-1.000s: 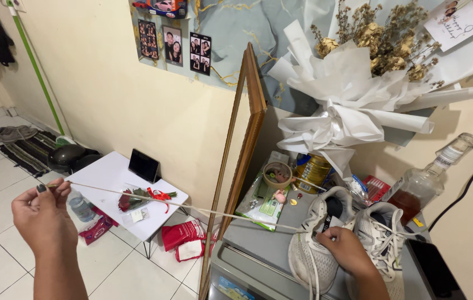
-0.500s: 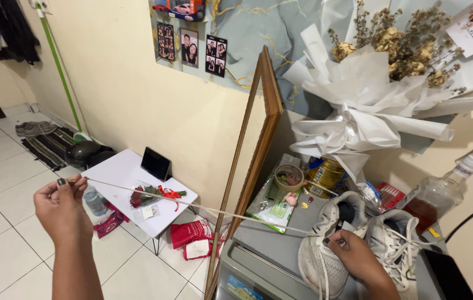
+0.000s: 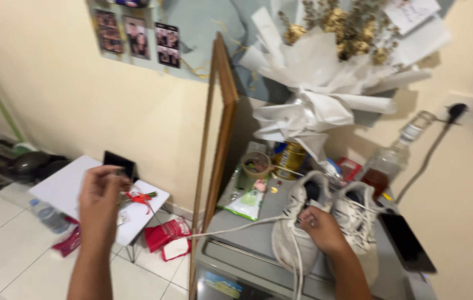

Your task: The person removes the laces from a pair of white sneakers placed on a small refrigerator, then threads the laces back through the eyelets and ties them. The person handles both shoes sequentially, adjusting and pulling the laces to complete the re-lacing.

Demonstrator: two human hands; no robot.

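Two white sneakers stand on a grey cabinet top. My right hand grips the left sneaker at its tongue, next to the right sneaker. A white shoelace runs left from that shoe and sags past the cabinet edge. My left hand is raised over the floor with its fingers pinched together on the lace's far end, which is blurred there.
A tall wooden frame leans between cabinet and wall. Behind the shoes are a paper-wrapped dried bouquet, a tin, a tape roll and a glass bottle. A phone lies right. A low white table stands left.
My left hand has swung right, closer to the shoe, and the lace that was pulled taut now hangs slack. The view has shifted right and blurred.
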